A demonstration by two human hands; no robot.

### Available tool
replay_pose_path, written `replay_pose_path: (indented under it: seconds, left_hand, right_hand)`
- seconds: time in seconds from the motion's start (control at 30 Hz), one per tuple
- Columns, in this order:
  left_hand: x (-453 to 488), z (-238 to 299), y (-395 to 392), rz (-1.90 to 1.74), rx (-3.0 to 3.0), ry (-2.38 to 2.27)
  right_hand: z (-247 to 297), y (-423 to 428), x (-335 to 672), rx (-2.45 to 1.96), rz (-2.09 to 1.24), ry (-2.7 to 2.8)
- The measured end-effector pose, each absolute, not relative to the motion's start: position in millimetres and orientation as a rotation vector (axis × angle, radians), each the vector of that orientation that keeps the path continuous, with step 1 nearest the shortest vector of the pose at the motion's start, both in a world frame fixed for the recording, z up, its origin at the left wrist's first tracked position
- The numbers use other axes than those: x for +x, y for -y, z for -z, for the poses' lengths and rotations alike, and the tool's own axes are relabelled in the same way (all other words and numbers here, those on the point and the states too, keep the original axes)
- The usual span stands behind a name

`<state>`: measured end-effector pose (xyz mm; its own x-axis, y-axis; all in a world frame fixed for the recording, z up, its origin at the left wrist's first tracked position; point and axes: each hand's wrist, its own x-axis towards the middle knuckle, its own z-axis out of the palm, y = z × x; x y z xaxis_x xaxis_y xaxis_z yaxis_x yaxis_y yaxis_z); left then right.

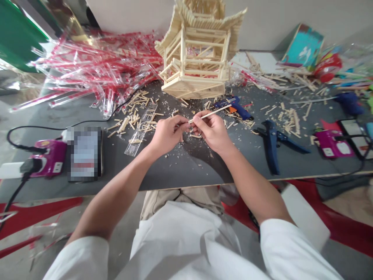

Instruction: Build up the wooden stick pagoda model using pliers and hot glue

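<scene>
A thin wooden stick (217,112) is pinched between the thumb and fingers of my right hand (214,131), its long end pointing up to the right. My left hand (169,134) closes its fingertips on the stick's near end, so the two hands almost meet above the table. Behind them stands a pagoda-like model built of wooden sticks (201,72), with a curved roof. A blue glue gun (239,108) lies just beyond my right hand. Left of my left hand, a clear ruler (141,132) lies among cut stick pieces (128,121).
A blue hand cutter (271,146) lies to the right. Purple power sockets (51,157) with cables and a phone (85,153) are at the left. Red and clear plastic wrappers (110,62) pile up at the back left. Wood scraps are scattered over the grey table (175,175).
</scene>
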<state>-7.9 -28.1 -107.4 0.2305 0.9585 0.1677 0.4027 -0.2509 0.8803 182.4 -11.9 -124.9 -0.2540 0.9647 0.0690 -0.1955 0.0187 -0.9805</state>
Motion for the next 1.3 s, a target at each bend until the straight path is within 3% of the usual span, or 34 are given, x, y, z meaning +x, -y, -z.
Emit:
replay_pose_path:
  seconds: [1.3]
  left_hand:
    - [-10.7,107.2,20.6,-0.908,1.468,-1.067]
  right_hand:
    - [126.9,9.5,185.1,-1.005,-1.494,1.319]
